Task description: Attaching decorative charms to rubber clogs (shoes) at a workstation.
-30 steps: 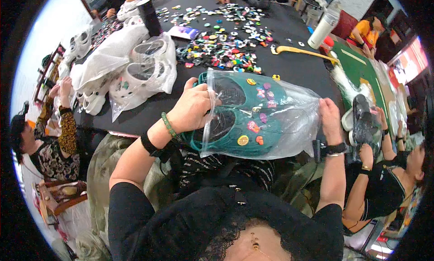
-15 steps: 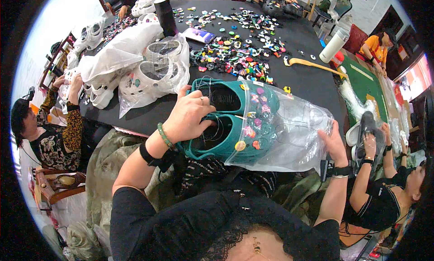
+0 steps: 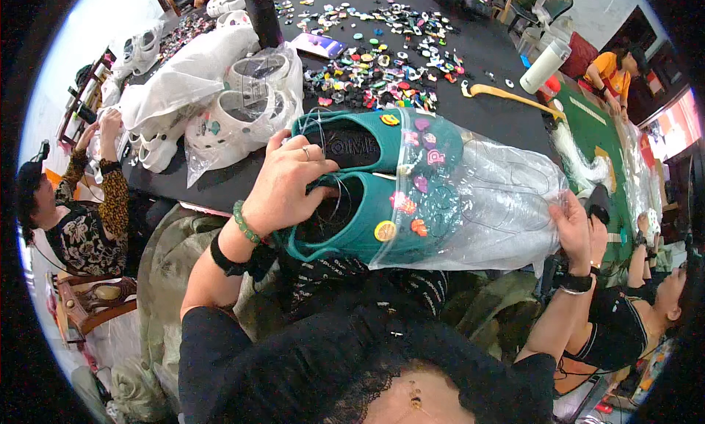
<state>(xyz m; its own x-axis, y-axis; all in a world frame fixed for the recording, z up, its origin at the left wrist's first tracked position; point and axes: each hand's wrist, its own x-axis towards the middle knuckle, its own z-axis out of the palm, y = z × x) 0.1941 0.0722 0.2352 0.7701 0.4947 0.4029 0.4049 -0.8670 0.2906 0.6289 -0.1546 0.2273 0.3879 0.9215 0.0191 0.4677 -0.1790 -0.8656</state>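
In the head view, large raised letters show on the dark insole (image 3: 354,146) of the farther of two green clogs (image 3: 380,198), and small white print runs on the dark cloth (image 3: 332,286) at the lap. The clogs are held above the lap, near the table (image 3: 487,124) edge, with their toes inside a clear bag (image 3: 510,204). The left hand (image 3: 294,178) pinches the clogs together at their inner sides, thumb in the nearer shoe. The right hand (image 3: 575,232) pinches the bag's far end between thumb and fingers. One second ago, the bag covered almost the whole clogs; now the heels are outside, and the right hand has moved farther right.
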